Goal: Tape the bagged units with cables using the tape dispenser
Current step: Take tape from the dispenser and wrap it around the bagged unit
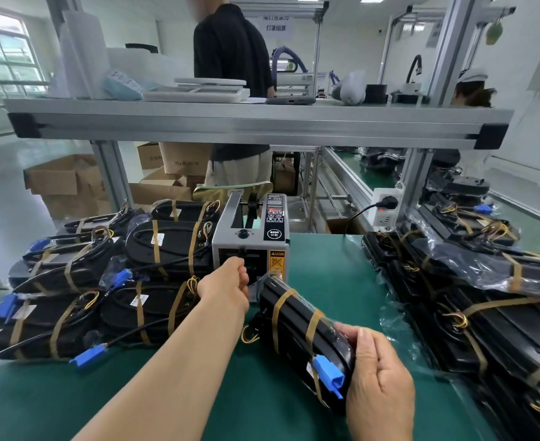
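Where the matte green tabletop (pixel 326 281) runs under an aluminium-profile shelf (pixel 262 122), the lot reads as follows.

1. Tape dispenser (pixel 249 246): boxy grey metal housing at far centre, with a black control panel, a round knob and a front outlet slot. A yellow label reads "CAUTION"; a round button reads "SEMI".
2. Left hand (pixel 227 281): at the outlet slot, fingers curled. Whether its grip has closed on tape cannot be told.
3. Bagged unit (pixel 297 329): long black body with rounded ends, in glossy, crinkled clear plastic. It lies slanted just near and right of the dispenser. Brown tape bands (pixel 281 313) wrap it, a blue plastic connector (pixel 327 374) sits at its near end, and yellow and orange wires (pixel 249 335) loop at its left side.
4. Right hand (pixel 380 377): grip clamped round the near end of the bagged unit.
5. Left stack (pixel 103 281): similar black units, brown-banded, with black cables, blue connectors and small white labels too small to read.
6. Right stack (pixel 485 313): more banded black units under loose clear film.
7. White power socket (pixel 386 205): on the frame post, with a black plug inserted.
8. Cardboard boxes (pixel 68 183): plain brown, on the floor at far left.
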The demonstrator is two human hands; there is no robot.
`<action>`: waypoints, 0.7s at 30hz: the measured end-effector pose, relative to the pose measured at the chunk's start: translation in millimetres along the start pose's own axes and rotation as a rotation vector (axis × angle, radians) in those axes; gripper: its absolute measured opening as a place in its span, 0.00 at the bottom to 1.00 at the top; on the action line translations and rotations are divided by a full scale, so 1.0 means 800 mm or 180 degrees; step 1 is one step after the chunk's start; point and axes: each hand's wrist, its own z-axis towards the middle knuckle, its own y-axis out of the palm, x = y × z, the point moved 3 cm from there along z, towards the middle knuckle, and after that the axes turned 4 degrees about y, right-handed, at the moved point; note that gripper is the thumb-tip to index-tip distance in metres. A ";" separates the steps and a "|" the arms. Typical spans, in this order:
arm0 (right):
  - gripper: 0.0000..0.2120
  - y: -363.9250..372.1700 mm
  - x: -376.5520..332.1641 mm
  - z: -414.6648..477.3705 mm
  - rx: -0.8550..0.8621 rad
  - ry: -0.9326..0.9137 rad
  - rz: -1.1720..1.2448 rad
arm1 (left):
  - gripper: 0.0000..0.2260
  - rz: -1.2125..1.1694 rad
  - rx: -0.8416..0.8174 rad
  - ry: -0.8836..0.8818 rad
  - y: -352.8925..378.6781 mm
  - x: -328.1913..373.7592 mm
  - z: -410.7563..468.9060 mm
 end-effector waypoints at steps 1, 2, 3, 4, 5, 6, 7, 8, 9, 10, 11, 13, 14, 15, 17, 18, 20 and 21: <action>0.16 0.000 0.000 0.000 -0.0010 0.0006 0.0017 | 0.07 0.0000 -0.0010 0.0126 -0.003 -0.001 -0.003; 0.16 -0.001 0.000 0.000 -0.0013 0.0010 0.0057 | 0.09 0.0014 -0.0057 0.0280 -0.007 0.000 -0.009; 0.16 -0.001 0.000 0.000 -0.0009 0.0007 0.0096 | 0.10 0.0055 -0.0156 0.0446 -0.012 0.002 -0.017; 0.17 -0.001 0.000 0.000 -0.0003 -0.0004 0.0110 | 0.10 0.0100 -0.0314 0.0624 -0.019 0.004 -0.026; 0.17 0.000 0.000 0.001 -0.0001 -0.0020 0.0107 | 0.09 0.0146 -0.0507 0.0815 -0.026 0.007 -0.037; 0.17 0.000 0.000 0.001 -0.0003 -0.0041 0.0102 | 0.09 0.0210 -0.0722 0.1024 -0.034 0.010 -0.050; 0.17 0.001 0.001 0.001 -0.0008 -0.0056 0.0110 | 0.10 0.0327 -0.0939 0.1224 -0.040 0.012 -0.063; 0.16 0.002 0.001 0.000 -0.0020 -0.0066 0.0120 | 0.11 0.0515 -0.1133 0.1381 -0.045 0.013 -0.076; 0.14 0.004 0.000 -0.001 -0.0037 -0.0082 0.0134 | 0.12 0.0764 -0.1286 0.1486 -0.048 0.012 -0.088; 0.14 0.004 -0.001 -0.003 -0.0042 -0.0104 0.0157 | 0.11 0.1042 -0.1397 0.1539 -0.049 0.009 -0.097; 0.14 0.005 -0.003 -0.005 -0.0036 -0.0127 0.0183 | 0.09 0.1310 -0.1471 0.1552 -0.048 0.005 -0.104; 0.15 0.004 -0.004 -0.006 -0.0019 -0.0160 0.0197 | 0.08 0.1646 -0.1489 0.1560 -0.045 -0.003 -0.110; 0.16 0.004 -0.004 -0.007 -0.0017 -0.0164 0.0200 | 0.07 0.1730 -0.1454 0.1569 -0.042 -0.005 -0.109; 0.16 0.004 -0.004 -0.006 -0.0021 -0.0155 0.0201 | 0.08 0.1757 -0.1405 0.1557 -0.040 -0.006 -0.108; 0.16 0.003 -0.002 -0.005 -0.0035 -0.0113 0.0147 | 0.08 0.1674 -0.1266 0.1489 -0.037 -0.005 -0.102; 0.15 0.003 -0.001 -0.004 -0.0048 -0.0093 0.0113 | 0.08 0.1600 -0.1187 0.1448 -0.036 -0.003 -0.098; 0.15 0.002 0.002 -0.003 -0.0053 -0.0073 0.0060 | 0.08 0.1551 -0.1087 0.1367 -0.035 0.002 -0.091; 0.15 0.002 0.002 -0.002 -0.0056 -0.0075 0.0042 | 0.08 0.1575 -0.1055 0.1344 -0.035 0.003 -0.089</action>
